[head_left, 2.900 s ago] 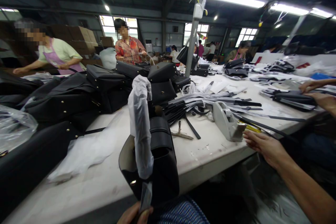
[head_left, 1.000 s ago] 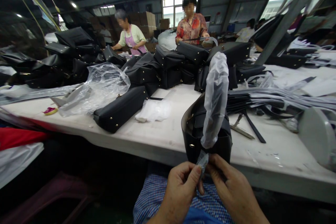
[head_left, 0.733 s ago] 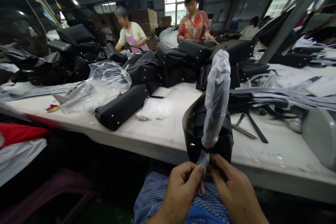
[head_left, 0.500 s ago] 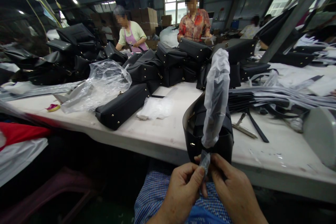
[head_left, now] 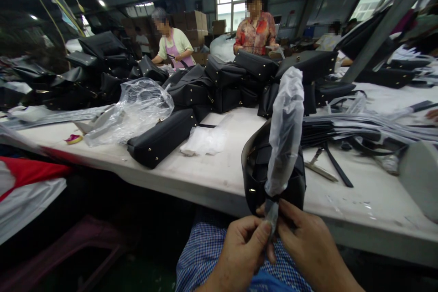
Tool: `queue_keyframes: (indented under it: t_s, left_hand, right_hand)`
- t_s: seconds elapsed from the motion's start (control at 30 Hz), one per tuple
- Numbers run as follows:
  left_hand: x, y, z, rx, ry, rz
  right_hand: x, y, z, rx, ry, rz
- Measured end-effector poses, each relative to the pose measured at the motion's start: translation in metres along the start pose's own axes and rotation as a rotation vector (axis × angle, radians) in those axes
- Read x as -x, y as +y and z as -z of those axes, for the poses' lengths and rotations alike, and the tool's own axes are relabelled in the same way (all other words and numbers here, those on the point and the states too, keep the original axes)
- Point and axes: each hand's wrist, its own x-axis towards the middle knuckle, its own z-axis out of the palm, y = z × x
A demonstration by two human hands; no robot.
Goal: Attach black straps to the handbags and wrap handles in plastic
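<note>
A black handbag is seen upright against the near edge of a white worktable, its base hidden behind the hands; its handle is sheathed in a plastic sleeve that rises above the bag. The sleeve's twisted lower end is pinched between the thumb and forefinger of the left hand and the fingertips of the right hand. Both hands are held up over a checked lap, palms turned inward, fingers closed narrowly on the plastic, thumbs almost touching. To the left a second bag is laid on its side, just beside crumpled white wrapping; black straps are spread to the right; two people are at work across the table.
</note>
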Motion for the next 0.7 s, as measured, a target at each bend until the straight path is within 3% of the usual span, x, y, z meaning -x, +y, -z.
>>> queue_keyframes:
  t_s: [0.23, 0.4, 0.5, 0.57, 0.63, 0.7]
  left_hand:
    - [0.0, -0.006, 0.0, 0.189, -0.082, 0.06]
    - [-0.003, -0.014, -0.003, 0.342, -0.128, 0.179]
    - [-0.007, -0.018, -0.003, 0.26, -0.116, 0.135]
    - [-0.009, -0.02, -0.001, 0.107, -0.089, 0.067]
    - [-0.011, -0.023, 0.006, -0.093, 0.004, -0.044]
    - [-0.017, -0.026, 0.019, -0.28, 0.177, -0.201]
  right_hand:
    - [0.005, 0.009, 0.012, -0.835, -0.459, -0.296]
    - [0.004, 0.006, -0.002, -1.095, -0.528, -0.264]
    - [0.004, 0.001, -0.004, -1.044, -0.507, -0.238]
    - [0.008, 0.003, 0.004, -0.848, -0.467, -0.165]
    - [0.014, 0.015, 0.017, -0.52, -0.308, -0.077]
    - [0.02, 0.038, 0.029, -0.183, -0.008, -0.04]
